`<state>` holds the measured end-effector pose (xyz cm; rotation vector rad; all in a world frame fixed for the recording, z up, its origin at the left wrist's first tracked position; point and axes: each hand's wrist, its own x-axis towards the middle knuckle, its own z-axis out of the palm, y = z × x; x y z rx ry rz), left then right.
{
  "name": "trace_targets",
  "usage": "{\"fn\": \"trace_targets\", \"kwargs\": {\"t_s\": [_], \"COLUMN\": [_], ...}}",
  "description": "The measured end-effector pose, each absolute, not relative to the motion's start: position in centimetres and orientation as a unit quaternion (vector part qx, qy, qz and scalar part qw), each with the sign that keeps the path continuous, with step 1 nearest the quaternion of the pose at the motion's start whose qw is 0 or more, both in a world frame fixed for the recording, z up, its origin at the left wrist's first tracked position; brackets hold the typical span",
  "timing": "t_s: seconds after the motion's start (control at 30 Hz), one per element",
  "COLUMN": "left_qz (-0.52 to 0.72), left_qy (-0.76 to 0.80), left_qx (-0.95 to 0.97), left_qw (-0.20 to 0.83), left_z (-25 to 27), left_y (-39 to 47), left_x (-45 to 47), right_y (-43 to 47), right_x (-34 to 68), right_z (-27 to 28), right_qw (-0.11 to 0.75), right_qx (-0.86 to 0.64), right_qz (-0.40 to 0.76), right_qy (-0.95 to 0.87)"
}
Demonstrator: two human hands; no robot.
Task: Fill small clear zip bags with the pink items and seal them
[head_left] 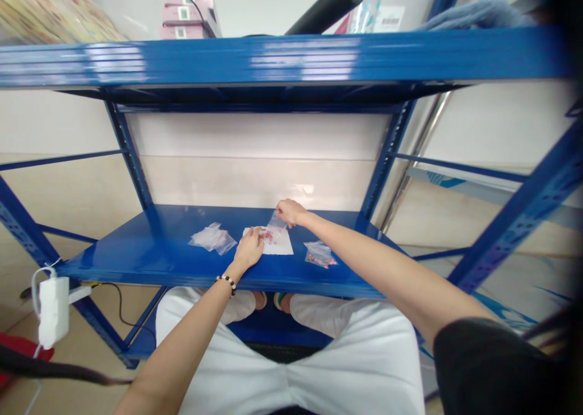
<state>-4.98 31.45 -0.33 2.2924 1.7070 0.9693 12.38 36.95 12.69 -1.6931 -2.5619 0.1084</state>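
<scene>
On the blue shelf board lies a sheet of white paper (284,246) with small pink pieces (268,237) scattered on it; they are too small to name. My left hand (249,248) rests on the paper's left side, fingers stretched toward the pieces. My right hand (291,212) is closed on the edge of a clear plastic bag (277,221), just above the paper's far edge. To the left lies a loose pile of clear plastic bags (212,238). On the right are clear bags (319,254) with small coloured pieces inside or under them.
An upper blue shelf (204,62) crosses above the work surface, carrying pink boxes (184,14), a dark tube (325,8) and a blue cloth (483,15). Blue posts (130,154) frame both sides. A white power strip (53,312) hangs at the left.
</scene>
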Motion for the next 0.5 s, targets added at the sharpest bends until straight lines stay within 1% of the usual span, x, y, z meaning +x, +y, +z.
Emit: {"fn": "trace_targets", "kwargs": {"t_s": [0.13,0.3,0.5], "left_qz": [0.330,0.341,0.339], "left_qy": [0.566,0.580,0.579], "left_qx": [0.751,0.731,0.732], "left_qw": [0.083,0.114,0.114], "left_z": [-0.12,0.21,0.02], "left_y": [31.26,31.02,31.20], "left_x": [-5.04,-5.07,-5.12], "right_y": [36.46,36.20,35.88], "right_x": [12.26,12.09,11.57], "right_z": [13.05,12.96,13.52], "right_qw": [0.018,0.017,-0.050], "right_qx": [-0.510,-0.473,-0.379], "right_qz": [-0.021,-0.080,-0.127], "right_qy": [-0.860,-0.877,-0.915]}}
